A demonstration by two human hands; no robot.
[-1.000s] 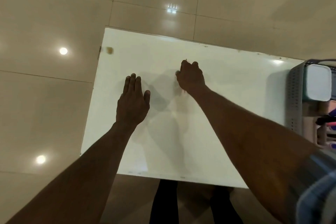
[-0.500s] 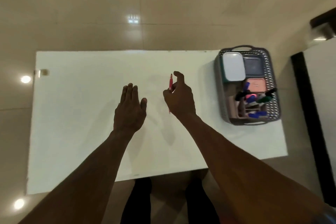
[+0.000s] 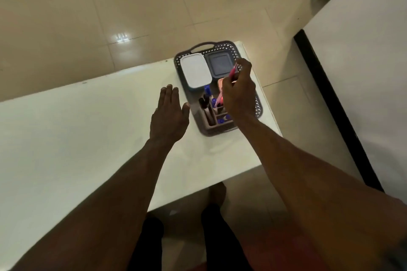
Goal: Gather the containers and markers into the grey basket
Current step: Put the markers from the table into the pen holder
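Starting at the far left of the grey basket (image 3: pixel 258 108), the white table (image 3: pixel 77 138) runs bare toward the frame edge, with no loose marker or container visible on it. Closer in, just left of the basket's near-left corner, the left hand (image 3: pixel 169 116) hovers flat with fingers straight and together, holding nothing; it looks parked there to steady or guard the basket while the other hand works. Inside the basket's far-left end sits a white-lidded container (image 3: pixel 195 70), and beside it, at the far-right end, a grey-lidded container (image 3: pixel 220 64); both lie flat, lids up, so they pack tidily against the far wall. In the basket's near half stands a divided holder (image 3: pixel 210 116) with dark and blue-capped markers (image 3: pixel 207 92) standing or leaning in its slots, caps up. Over that holder the right hand (image 3: pixel 239 94) pinches a pink marker (image 3: pixel 230 77) between thumb and curled fingers, the marker tilted with its lower end pointing into a slot beside the blue caps. That angle suggests the marker is being fed into the holder rather than dropped loose. Whether its tip already touches the slot cannot be told. Right of the basket, only a narrow strip of table remains before the edge.
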